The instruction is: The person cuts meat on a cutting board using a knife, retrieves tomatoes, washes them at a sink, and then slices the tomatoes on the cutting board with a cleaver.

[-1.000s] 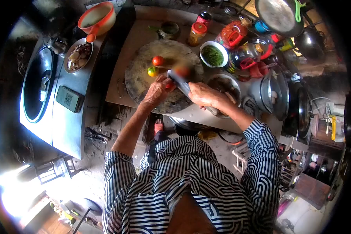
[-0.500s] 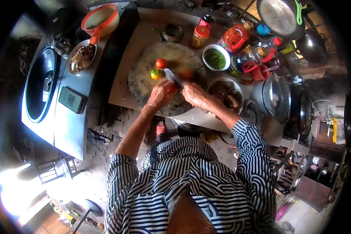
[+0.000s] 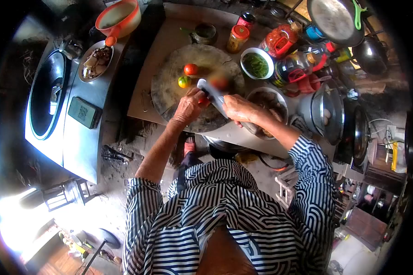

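Note:
On the round wooden board [image 3: 174, 64], my left hand [image 3: 189, 106] has its fingers closed on a red tomato piece [image 3: 203, 101], mostly hidden by them. My right hand [image 3: 237, 109] is wrapped round the handle of a knife [image 3: 212, 95]; its blade lies beside my left fingertips and slants to the upper left. A red tomato [image 3: 191, 69] and a yellow-green tomato [image 3: 184, 82] lie just beyond my left hand. Something reddish, blurred, shows behind the blade.
Right of the board are a bowl of green vegetables [image 3: 257, 63], a bowl of brownish food [image 3: 271, 101], a red-lidded jar [image 3: 238, 38] and several bottles. Left, a metal counter [image 3: 80, 146] holds a plate of food [image 3: 97, 61] and an orange-rimmed basin [image 3: 119, 19].
Against half a second ago, my right hand and knife have shifted slightly right, with the right forearm swung outward. My left hand stays at the tomato piece. The view has shifted slightly.

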Demonstrator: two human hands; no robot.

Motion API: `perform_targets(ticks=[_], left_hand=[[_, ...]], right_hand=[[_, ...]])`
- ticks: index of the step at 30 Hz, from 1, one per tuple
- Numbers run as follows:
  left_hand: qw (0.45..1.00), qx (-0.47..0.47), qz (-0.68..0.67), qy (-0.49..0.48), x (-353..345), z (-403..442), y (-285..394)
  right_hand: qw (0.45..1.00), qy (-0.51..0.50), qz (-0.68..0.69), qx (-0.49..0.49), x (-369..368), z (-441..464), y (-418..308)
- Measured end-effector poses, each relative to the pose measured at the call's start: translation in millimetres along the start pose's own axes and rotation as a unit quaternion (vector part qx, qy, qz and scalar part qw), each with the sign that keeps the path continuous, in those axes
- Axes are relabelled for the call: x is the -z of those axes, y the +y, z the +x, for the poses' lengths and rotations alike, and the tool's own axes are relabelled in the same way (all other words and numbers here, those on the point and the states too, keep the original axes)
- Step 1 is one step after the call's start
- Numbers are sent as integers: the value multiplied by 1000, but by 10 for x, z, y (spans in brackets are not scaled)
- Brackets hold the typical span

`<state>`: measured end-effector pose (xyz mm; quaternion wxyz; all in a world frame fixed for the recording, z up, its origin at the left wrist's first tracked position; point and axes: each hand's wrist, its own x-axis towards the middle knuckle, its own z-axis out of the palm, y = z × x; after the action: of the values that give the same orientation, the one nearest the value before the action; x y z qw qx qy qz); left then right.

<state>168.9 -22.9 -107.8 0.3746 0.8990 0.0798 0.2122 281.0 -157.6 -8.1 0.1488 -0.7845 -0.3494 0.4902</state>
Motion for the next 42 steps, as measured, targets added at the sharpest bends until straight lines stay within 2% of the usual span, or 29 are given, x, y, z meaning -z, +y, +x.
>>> perform_targets(ticks=[2, 3, 5, 6, 7, 9, 13, 15, 18, 25, 26, 28, 29, 31, 32, 33, 34, 35, 37, 39, 40, 42], left_hand=[[1000, -9, -5, 3, -8, 8, -21], [1000, 3, 3, -10, -34, -21, -43], [1000, 9, 18, -14, -31, 46, -85], [1000, 18, -2, -17, -25, 0, -48], [999, 22, -21, -18, -14, -9, -25], [1000, 14, -17, -11, -21, -50, -31], [999, 22, -26, 0, -25, -58, -41], [996, 83, -22, -4, 4, -63, 34], [999, 40, 2, 10, -17, -70, -15], [998, 66, -1, -6, -33, -97, -58], [999, 40, -5, 5, -33, -89, -56], [1000, 16, -9, 15, -15, -71, -50], [1000, 11, -10, 6, -6, -66, -43], [1000, 5, -10, -3, -18, -63, -41], [1000, -4, -6, 17, -8, -43, -42], [999, -6, -5, 35, -10, -84, -29], [1000, 20, -14, -13, 7, -95, -37], [1000, 15, -12, -8, 10, -78, -43], [999, -15, -17, 35, -28, -128, -68], [1000, 9, -15, 20, -36, -136, -78], [999, 12, -14, 26, -47, -146, -85], [999, 15, -16, 30, -28, -160, -45]], right_hand=[[996, 58, 22, 62, -84, 153, 2], [996, 57, 24, 61, -194, 239, 62], [987, 122, 14, 102, -297, 418, 138], [995, 83, 57, 13, -230, 394, 105], [994, 72, 59, 64, -261, 466, 220], [989, 137, 25, 40, -310, 405, 155], [992, 108, 29, 55, -174, 307, 34], [993, 105, 19, 47, -100, 183, -22], [999, 33, -12, 16, 35, -28, -88], [1000, -17, 4, -25, 9, -142, -87], [999, -20, 3, -27, -16, -121, -82], [998, 10, 61, -10, -99, -21, -51], [998, 9, 62, -10, -167, 98, -33], [996, 78, 43, 27, -364, 442, 82], [980, 142, -63, 123, -410, 480, 40], [980, 139, -63, 124, -407, 477, 60], [986, 120, -65, 94, -408, 440, 89], [989, 108, -74, 69, -317, 396, 29], [988, 119, -55, 77, -346, 441, 109], [991, 105, 55, 54, -298, 395, -24], [994, 103, 3, 38, -226, 320, -49], [996, 90, 0, 24, -118, 130, -154]])
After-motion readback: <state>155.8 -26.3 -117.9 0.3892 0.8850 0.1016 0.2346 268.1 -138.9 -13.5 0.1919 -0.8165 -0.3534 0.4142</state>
